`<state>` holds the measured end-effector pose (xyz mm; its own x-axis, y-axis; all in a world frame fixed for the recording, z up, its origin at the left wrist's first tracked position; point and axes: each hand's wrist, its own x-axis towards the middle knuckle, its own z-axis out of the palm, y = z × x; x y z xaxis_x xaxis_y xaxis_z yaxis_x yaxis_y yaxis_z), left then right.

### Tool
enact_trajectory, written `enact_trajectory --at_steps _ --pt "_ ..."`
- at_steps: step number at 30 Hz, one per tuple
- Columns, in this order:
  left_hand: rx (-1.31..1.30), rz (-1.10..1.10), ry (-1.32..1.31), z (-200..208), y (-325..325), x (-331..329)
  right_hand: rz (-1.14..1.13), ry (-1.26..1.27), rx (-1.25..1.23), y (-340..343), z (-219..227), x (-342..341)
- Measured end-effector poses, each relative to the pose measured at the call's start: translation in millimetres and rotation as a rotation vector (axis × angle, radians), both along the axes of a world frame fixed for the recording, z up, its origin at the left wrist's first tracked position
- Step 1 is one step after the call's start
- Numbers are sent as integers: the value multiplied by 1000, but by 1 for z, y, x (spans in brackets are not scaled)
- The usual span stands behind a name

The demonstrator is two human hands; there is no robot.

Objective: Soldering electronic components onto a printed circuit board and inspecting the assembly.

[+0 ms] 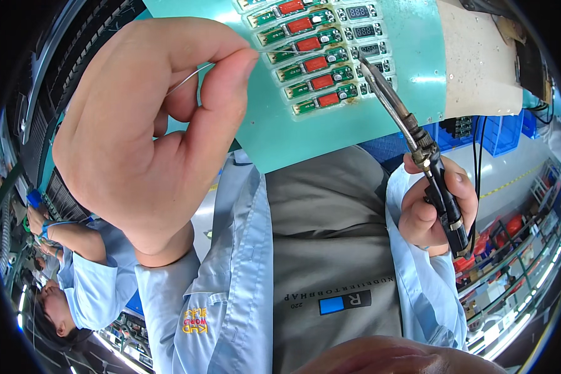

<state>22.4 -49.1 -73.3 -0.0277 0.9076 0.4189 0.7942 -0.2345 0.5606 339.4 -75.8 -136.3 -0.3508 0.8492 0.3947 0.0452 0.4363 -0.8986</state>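
Observation:
Between the thumb and forefinger of my left hand (149, 118) is a thin solder wire (188, 77), and its free end reaches right across the circuit boards. My right hand (421, 215) is closed around the black handle of a soldering iron (441, 187). The iron's tip points up and left, close to the wire's far end, beside the small dark displays (363, 31); whether they touch I cannot tell. Several narrow green circuit boards (305, 108) with red rectangular parts lie in a column on the green work surface (268, 140).
A speckled beige board (480, 62) adjoins the green surface on the right. Blue bins (503, 136) stand below it, and black cables (478, 156) hang near my right hand. At the lower left, another person in a light blue sleeve (106, 280) sits. Shelving stands at the far right.

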Motion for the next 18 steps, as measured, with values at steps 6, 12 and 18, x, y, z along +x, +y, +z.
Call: enact_trajectory --at_steps 6,12,18 --pt "4 -23 17 0 -4 3 -13 -56 -37 -5 5 -1" --pt "-36 -34 -28 -2 -8 12 -12 -8 -77 -11 1 -2" --pt "9 92 -33 -11 -12 21 -48 -57 -66 -13 -2 -3"
